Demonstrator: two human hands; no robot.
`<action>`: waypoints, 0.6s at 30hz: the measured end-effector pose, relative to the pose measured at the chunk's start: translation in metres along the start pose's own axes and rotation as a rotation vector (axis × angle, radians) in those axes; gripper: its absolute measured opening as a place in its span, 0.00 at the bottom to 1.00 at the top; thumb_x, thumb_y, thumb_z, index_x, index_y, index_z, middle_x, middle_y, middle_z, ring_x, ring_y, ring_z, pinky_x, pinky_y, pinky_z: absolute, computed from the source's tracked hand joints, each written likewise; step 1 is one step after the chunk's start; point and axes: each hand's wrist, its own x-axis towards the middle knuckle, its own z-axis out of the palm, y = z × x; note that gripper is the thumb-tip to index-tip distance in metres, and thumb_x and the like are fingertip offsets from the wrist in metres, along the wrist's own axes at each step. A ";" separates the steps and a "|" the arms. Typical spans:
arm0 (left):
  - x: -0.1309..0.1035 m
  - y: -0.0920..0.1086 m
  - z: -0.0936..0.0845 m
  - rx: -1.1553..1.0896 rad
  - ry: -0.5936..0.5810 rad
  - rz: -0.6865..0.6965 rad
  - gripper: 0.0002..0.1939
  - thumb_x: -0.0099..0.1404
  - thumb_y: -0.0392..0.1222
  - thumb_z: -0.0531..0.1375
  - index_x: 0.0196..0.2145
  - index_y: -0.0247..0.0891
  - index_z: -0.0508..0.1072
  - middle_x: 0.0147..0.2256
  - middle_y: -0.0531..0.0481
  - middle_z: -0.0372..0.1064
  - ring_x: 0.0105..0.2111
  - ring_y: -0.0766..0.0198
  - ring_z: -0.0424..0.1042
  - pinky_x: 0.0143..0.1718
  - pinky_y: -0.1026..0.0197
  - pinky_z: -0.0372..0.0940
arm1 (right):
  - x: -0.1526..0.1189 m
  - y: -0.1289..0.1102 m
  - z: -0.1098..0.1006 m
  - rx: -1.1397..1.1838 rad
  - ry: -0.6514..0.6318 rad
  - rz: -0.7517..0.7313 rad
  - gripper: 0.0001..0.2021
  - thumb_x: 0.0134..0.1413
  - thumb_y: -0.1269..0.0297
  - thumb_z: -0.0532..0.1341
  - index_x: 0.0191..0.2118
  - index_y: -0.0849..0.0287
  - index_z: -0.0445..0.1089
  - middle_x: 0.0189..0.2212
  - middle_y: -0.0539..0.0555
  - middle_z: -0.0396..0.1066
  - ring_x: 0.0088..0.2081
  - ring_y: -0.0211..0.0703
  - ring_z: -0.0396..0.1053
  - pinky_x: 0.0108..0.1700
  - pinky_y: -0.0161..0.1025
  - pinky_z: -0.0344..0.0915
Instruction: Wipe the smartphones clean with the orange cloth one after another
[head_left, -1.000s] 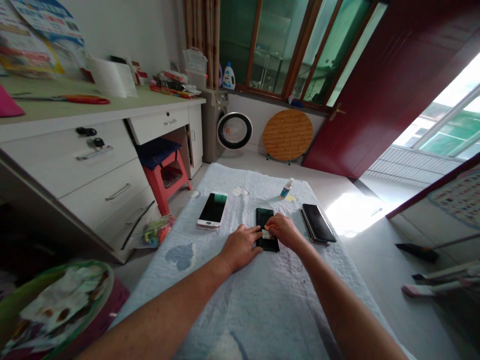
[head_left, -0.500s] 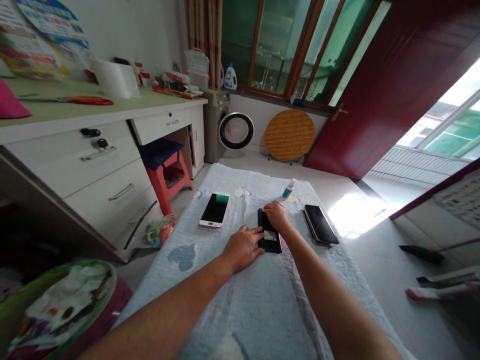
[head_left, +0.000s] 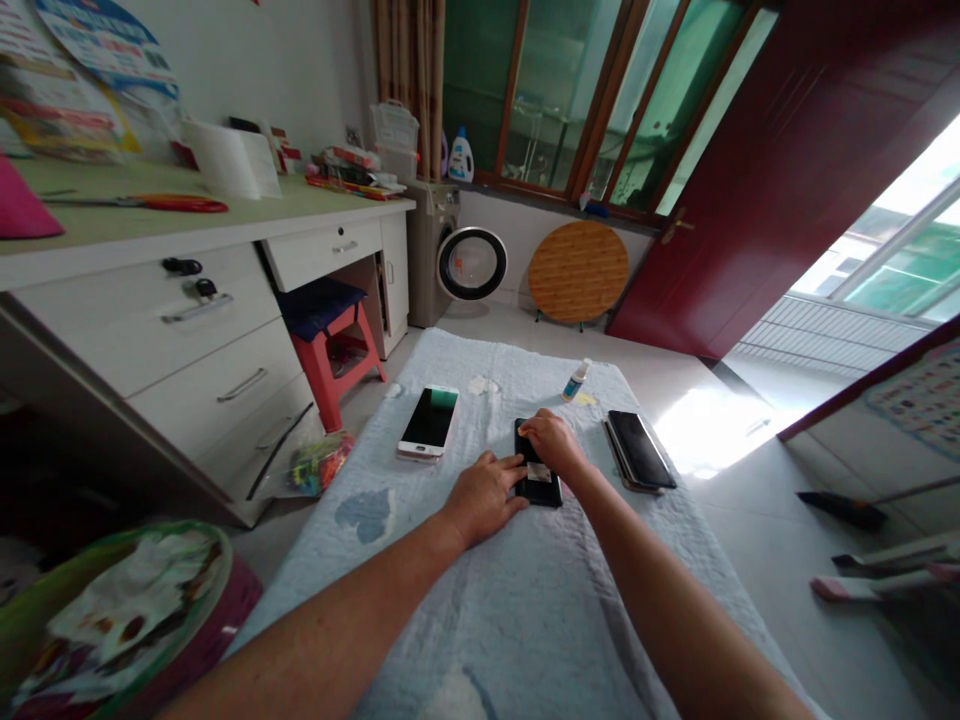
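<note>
A black phone (head_left: 545, 491) lies on the pale blue cloth (head_left: 480, 590) between my hands, with a light patch on its lower half. My left hand (head_left: 486, 492) rests at its left edge, fingers apart, fingertips on the phone. Above the phone's upper part, my right hand (head_left: 553, 440) is closed in a pinch round something small and orange-yellow, too small to name. A white phone (head_left: 430, 420) lies to the left. On the right, a dark phone (head_left: 641, 448) sits on top of another flat device. A small spray bottle (head_left: 576, 380) stands beyond my right hand.
A desk with drawers (head_left: 217, 320) and a red stool (head_left: 341, 345) stand at the left. Below them is a bin (head_left: 225, 590) of waste. A washing machine (head_left: 429, 245) with its door open and a round wooden board (head_left: 577, 272) are at the back.
My right hand has shifted slightly left over the top of the black phone. My left hand has stayed in place.
</note>
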 end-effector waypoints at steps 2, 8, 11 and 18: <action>0.001 -0.001 0.001 0.002 -0.001 0.007 0.23 0.61 0.48 0.61 0.54 0.44 0.69 0.59 0.52 0.63 0.47 0.53 0.64 0.50 0.52 0.63 | 0.012 -0.001 0.001 -0.019 0.012 0.035 0.13 0.60 0.68 0.54 0.41 0.57 0.77 0.38 0.54 0.72 0.39 0.38 0.69 0.43 0.30 0.59; 0.001 0.000 -0.001 0.007 -0.014 0.004 0.23 0.61 0.48 0.60 0.54 0.44 0.69 0.59 0.52 0.63 0.47 0.53 0.64 0.51 0.53 0.62 | 0.028 -0.004 0.004 -0.028 0.040 0.086 0.13 0.60 0.68 0.54 0.41 0.59 0.76 0.39 0.57 0.71 0.39 0.40 0.69 0.42 0.32 0.59; 0.001 0.000 -0.002 0.000 -0.019 0.001 0.23 0.62 0.48 0.60 0.54 0.43 0.69 0.59 0.51 0.63 0.48 0.53 0.64 0.51 0.53 0.62 | 0.020 -0.008 0.005 -0.033 0.051 0.083 0.14 0.60 0.69 0.53 0.41 0.58 0.76 0.39 0.56 0.71 0.39 0.39 0.69 0.42 0.31 0.59; 0.000 0.000 -0.002 -0.019 0.006 0.031 0.21 0.61 0.47 0.61 0.52 0.46 0.70 0.54 0.53 0.67 0.45 0.53 0.64 0.48 0.53 0.63 | -0.019 -0.012 0.004 0.016 0.007 -0.076 0.13 0.60 0.69 0.53 0.38 0.57 0.77 0.36 0.54 0.69 0.36 0.37 0.67 0.39 0.29 0.59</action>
